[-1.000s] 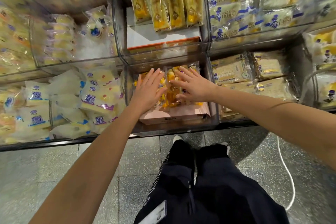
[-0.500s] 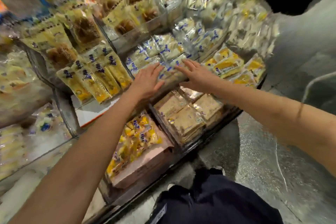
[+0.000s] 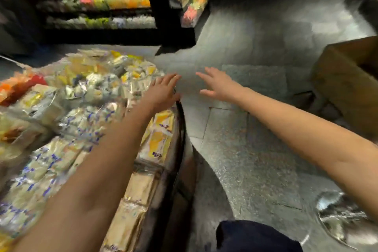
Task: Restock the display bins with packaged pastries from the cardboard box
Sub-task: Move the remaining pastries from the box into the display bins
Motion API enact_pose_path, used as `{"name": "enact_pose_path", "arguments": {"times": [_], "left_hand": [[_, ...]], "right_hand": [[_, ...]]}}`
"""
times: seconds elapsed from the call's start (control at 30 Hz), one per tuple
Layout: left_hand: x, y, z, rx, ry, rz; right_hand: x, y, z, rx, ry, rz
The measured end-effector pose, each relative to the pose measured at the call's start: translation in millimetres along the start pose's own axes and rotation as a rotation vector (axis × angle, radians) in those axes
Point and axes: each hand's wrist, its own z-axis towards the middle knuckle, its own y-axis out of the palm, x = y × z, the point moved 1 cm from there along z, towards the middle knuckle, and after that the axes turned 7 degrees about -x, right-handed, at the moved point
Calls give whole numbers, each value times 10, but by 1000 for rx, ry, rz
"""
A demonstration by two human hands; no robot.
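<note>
The frame is motion-blurred. The display bins [image 3: 178, 129] full of packaged pastries [image 3: 157, 139] fill the left side of the view. My left hand [image 3: 163, 90] hovers over the right end of the display, fingers straight, holding nothing. My right hand [image 3: 216, 84] is stretched out over the grey floor, fingers spread and empty. A brown cardboard box [image 3: 347, 80] stands on the floor at the right edge; its inside is out of sight.
Dark shelving [image 3: 98, 2] with colourful packets stands at the back left. The grey stone floor [image 3: 245, 149] runs between the display and the box. A shiny crumpled wrapper [image 3: 339, 219] lies at the lower right. My dark trouser leg [image 3: 255, 237] shows at the bottom.
My view has swung right, from the lower bin towards the floor and the cardboard box. Both hands have come off the packets and now reach out empty in the air.
</note>
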Motion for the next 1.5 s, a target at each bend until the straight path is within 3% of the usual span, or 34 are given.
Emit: {"name": "enact_pose_path", "arguments": {"times": [0.3,0.6,0.83,1.07,1.5], "left_hand": [[2117,-65,1783,-42,489,37],[3750,86,2904,-93,851,103],[4448,249,4187,-117,963,160],[5074,285,5573,-195,1029,193],[6423,677,7152,-346,1086,157]], "right_hand": [[2012,-85,-1543,1,469,63],[3203,54,-2600,-31,792,75],[4329,49,-2647,-51,920,59],[5536,-61,-2568,-15,1054,190],[7488,98,-2676,-3,1163,344]]}}
